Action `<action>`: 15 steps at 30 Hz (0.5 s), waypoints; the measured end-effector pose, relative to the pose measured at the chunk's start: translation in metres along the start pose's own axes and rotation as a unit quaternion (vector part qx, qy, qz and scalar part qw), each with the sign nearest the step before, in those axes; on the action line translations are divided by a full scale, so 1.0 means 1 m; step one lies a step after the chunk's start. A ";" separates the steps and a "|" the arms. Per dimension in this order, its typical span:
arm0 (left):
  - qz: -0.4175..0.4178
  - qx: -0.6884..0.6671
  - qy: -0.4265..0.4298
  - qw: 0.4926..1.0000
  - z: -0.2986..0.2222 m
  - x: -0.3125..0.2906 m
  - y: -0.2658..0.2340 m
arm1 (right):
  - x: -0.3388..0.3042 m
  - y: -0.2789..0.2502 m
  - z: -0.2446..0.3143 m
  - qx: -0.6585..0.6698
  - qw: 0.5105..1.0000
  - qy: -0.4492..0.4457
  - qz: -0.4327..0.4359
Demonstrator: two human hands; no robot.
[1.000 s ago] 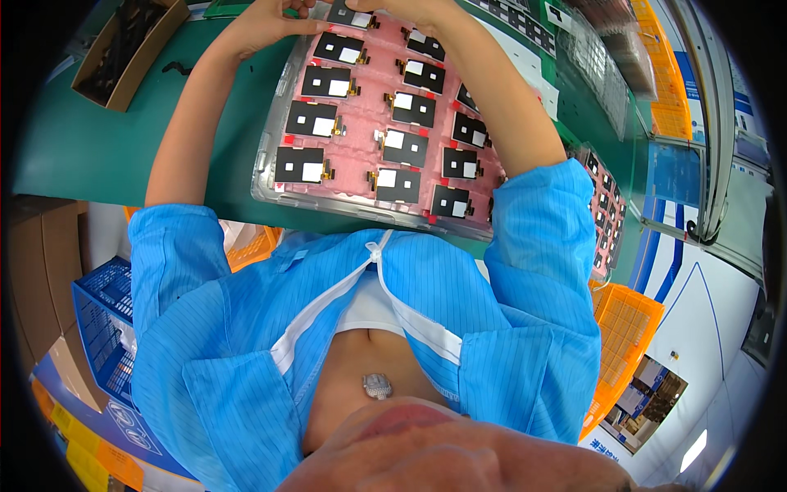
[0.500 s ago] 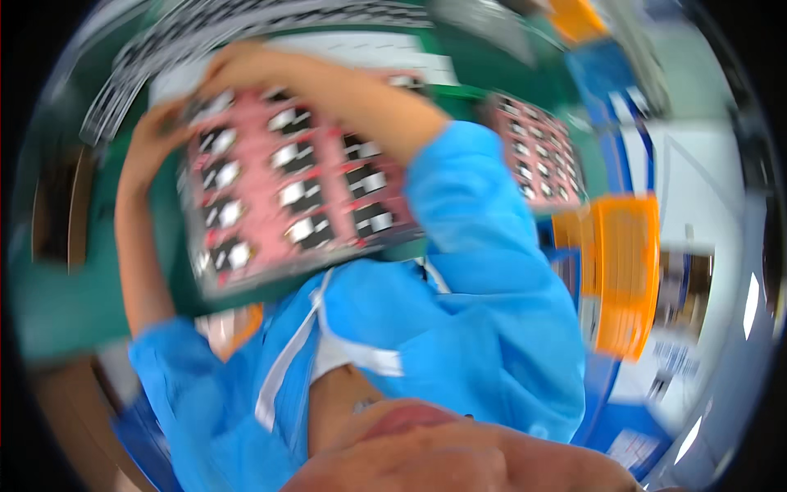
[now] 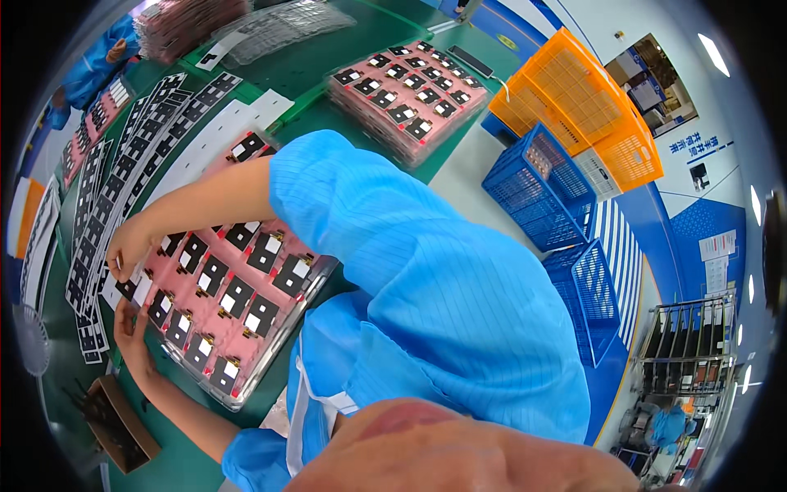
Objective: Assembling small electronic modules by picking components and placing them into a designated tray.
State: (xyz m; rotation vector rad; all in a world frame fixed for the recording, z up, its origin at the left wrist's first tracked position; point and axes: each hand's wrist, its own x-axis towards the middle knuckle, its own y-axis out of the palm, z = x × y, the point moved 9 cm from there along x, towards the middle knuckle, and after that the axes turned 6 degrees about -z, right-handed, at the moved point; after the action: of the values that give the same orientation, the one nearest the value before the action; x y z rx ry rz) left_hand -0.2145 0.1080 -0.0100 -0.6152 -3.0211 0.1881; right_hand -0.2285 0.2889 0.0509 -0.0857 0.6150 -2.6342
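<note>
A clear tray with a pink insert [image 3: 275, 336] lies before me, holding rows of small black parts with white squares and gold-coloured tabs. At its far left corner, my right hand [image 3: 135, 243] reaches across with bent fingers closed on the upper edge of a small black-and-white part [image 3: 139, 289]. From below, my left hand [image 3: 131, 332] pinches the same part's lower edge with thumb and fingertips. My right forearm and blue sleeve hide some of the tray's far rows.
Beyond the tray lie white sheets [image 3: 205, 156] and black-and-white strips [image 3: 123, 197]. Stacked filled trays [image 3: 402, 139] stand far right, near orange [image 3: 566, 107] and blue crates [image 3: 525, 193]. A cardboard box [image 3: 135, 443] sits at left. Another person's blue sleeve [image 3: 90, 70] shows far left.
My view has swung, so the tray appears turned and the crates show more fully. Both hands have come to the tray's far left corner, around one part. The earlier frame is blurred.
</note>
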 end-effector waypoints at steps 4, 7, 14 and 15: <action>-0.016 -0.031 0.019 0.999 0.006 0.010 -0.005 | 0.014 -0.021 0.019 0.035 0.990 -0.136 -0.032; 0.030 0.000 0.052 0.998 -0.023 0.005 0.035 | 0.004 -0.036 0.015 0.073 0.978 -0.191 -0.028; -0.026 -0.012 0.104 0.994 -0.074 -0.044 0.064 | -0.063 -0.028 0.071 -0.080 0.987 -0.139 -0.032; -0.017 -0.005 0.109 0.994 -0.085 -0.042 0.070 | -0.069 -0.038 0.079 -0.147 0.962 -0.223 -0.056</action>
State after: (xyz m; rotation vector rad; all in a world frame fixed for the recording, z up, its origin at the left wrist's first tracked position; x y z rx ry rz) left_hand -0.1426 0.1650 0.0640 -0.5465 -2.8204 0.0970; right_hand -0.1691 0.3167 0.1409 -0.7979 0.8485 -2.4799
